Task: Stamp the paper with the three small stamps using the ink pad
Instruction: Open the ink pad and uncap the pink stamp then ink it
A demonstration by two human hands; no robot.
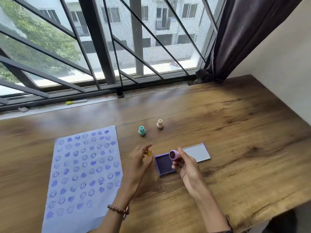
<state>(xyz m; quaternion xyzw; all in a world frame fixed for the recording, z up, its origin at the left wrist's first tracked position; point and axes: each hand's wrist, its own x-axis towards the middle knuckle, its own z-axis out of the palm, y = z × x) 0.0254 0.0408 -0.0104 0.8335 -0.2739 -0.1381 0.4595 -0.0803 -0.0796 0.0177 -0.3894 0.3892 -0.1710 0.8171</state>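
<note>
**Purple ink nearly fills the sheet; a few gaps remain**

Purple prints, smiley faces and hearts, cover the paper [84,174] in rough rows from its far edge almost to its near edge, so by my reading most of the stamping is done. Bare patches show only along the near right part of the sheet, where a few more impressions could go.

The right hand [186,167] has its fingers closed around a purple stamp [174,155], with the inked smiley face turned up toward the camera. Directly beneath those fingertips lies the open ink pad [164,165], its lid [196,153] folded flat just beyond the knuckles. The stamp is held clear of the pad, not touching it.

The left hand [139,165] hovers between the paper and the pad, fingers loosely curled. A small yellow piece [149,153] sits at its fingertips, seemingly pinched there; I judge it to be the stamp's cap, though it is too small to be sure.

Farther out past both sets of fingers, a teal stamp [142,130] and a cream stamp [159,123] stand upright on the wooden table [244,140], apart from each other and untouched.

What seems left is pressing this stamp into the remaining gaps.
</note>
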